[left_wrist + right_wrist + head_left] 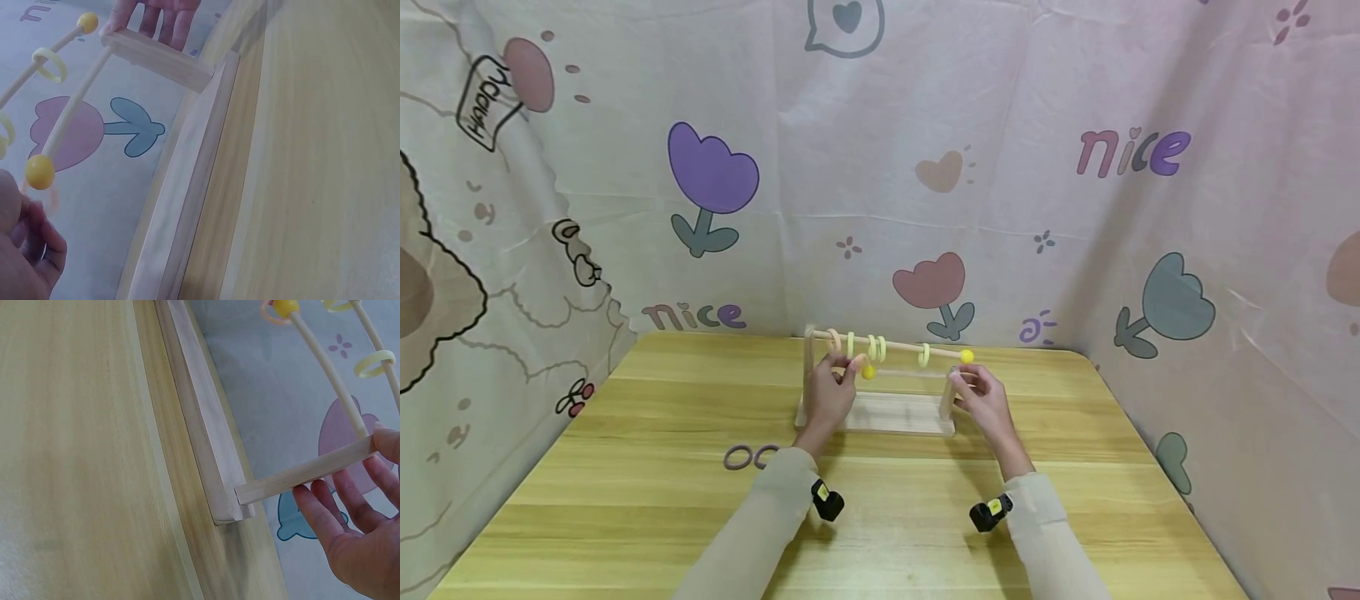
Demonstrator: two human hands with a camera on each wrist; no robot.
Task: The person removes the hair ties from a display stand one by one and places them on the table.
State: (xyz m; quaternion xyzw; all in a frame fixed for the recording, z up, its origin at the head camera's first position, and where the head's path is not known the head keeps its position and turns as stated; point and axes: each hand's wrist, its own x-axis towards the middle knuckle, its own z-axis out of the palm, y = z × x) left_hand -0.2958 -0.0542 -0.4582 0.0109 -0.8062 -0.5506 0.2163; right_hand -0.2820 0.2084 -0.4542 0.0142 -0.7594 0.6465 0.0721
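Observation:
A wooden rack (895, 414) stands at the table's far side, with a post at each end and two dowels tipped with yellow balls. My left hand (829, 398) pinches a peach ring (54, 199) right at the yellow ball (40, 172) of the nearer dowel (78, 103). My right hand (369, 531) grips the top of the right post (306, 472), thumb on its end and fingers along its side. On the farther dowel (902, 346) hang several pale yellow rings (923, 356) and a peach-orange ring (835, 340) near the left post (808, 367).
Two purple rings (738, 457) lie on the wooden table (910, 533) left of the rack, one partly behind the left sleeve. A printed cloth (850, 167) hangs close behind the table and along both sides. Each wrist carries a small black camera (991, 512).

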